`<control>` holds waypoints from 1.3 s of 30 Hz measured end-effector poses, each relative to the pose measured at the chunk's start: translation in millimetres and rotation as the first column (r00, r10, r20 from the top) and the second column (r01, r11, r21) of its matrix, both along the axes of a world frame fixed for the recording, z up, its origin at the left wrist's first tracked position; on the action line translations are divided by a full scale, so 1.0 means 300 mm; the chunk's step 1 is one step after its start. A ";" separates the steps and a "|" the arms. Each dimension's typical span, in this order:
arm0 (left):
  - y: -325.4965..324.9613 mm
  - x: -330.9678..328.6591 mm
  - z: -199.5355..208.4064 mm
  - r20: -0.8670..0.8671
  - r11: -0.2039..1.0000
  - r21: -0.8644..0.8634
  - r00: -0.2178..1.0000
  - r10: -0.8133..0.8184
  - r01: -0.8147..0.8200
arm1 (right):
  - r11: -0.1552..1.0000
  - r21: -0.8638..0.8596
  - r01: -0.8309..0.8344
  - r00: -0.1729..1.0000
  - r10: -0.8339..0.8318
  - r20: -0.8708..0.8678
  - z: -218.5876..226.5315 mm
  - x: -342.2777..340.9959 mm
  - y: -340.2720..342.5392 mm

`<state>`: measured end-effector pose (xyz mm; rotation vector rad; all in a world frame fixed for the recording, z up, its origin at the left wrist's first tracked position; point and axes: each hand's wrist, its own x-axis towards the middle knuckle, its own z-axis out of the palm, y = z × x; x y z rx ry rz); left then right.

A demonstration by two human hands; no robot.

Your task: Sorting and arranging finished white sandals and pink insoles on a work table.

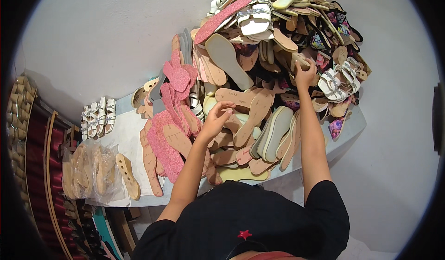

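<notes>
A big heap of sandal parts [269, 65] covers a white table [125, 134]: tan insoles, cream soles, pink glitter insoles and white strapped sandals. My left hand [217, 118] hovers with bent fingers over a tan insole [252, 107] in the middle of the heap; I cannot tell if it grips it. My right hand [304, 74] reaches farther up the pile, fingers closed around the end of a tan insole [300, 60]. Pink glitter insoles [167, 144] lie just left of my left arm.
A few white strapped sandals [98, 117] stand in a row at the table's left end. Soles in clear plastic bags [90, 172] and a tan wedge sole [128, 176] lie at the near left. Dark red shelving [41, 167] stands to the left.
</notes>
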<state>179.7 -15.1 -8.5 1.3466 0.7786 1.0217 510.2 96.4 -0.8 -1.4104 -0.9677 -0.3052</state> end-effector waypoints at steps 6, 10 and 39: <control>-0.031 -0.040 -0.012 -0.015 1.000 -0.021 1.000 0.000 -0.001 | 0.995 0.065 0.081 0.995 -0.085 0.049 0.041 -0.018 -0.124; -0.057 -0.032 -0.018 0.011 0.998 -0.053 0.999 -0.031 0.031 | 0.994 0.105 0.032 0.991 -0.045 0.123 0.111 -0.039 -0.239; -0.415 -0.574 0.096 0.048 0.942 0.239 0.972 0.232 -0.237 | 0.274 0.402 -0.874 0.028 0.853 -0.521 -0.065 -1.246 -0.720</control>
